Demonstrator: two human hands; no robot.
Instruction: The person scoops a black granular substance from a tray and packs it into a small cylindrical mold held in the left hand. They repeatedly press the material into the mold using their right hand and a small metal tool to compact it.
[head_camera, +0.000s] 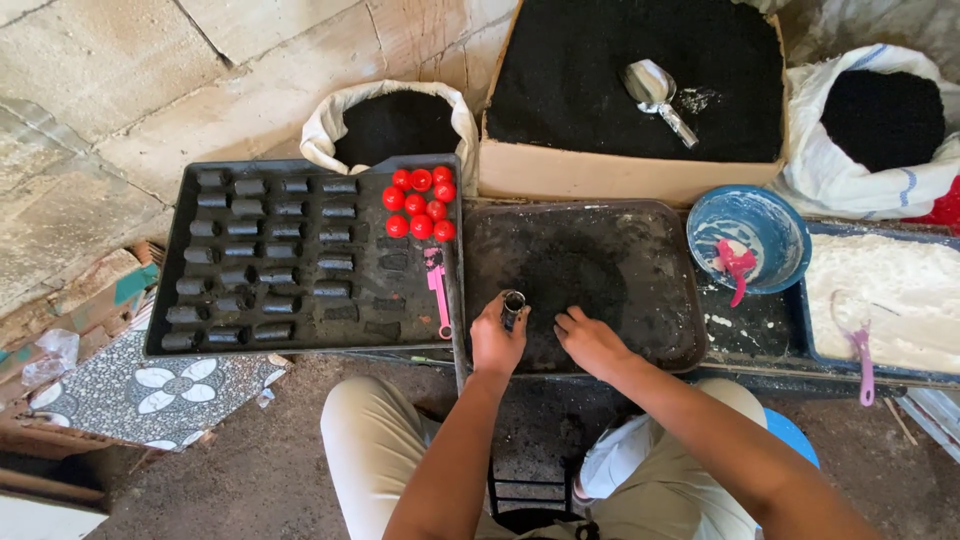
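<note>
Left hand (497, 343) closed around a small dark tube (513, 305), held upright at the near left edge of the powder tray (668, 300). Right hand (590, 340) just right of the tube, fingers curled loosely into the black powder, gripping nothing visible. Left of the powder tray: a black tray (170, 300) of dark cylinders (262, 262), red balls (420, 202), pink spoon (438, 295). Right of it: blue bowl (775, 222).

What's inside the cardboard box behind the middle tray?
The cardboard box is filled with black powder, and a metal scoop lies on top. The powder hides whatever sits deeper down.
</note>
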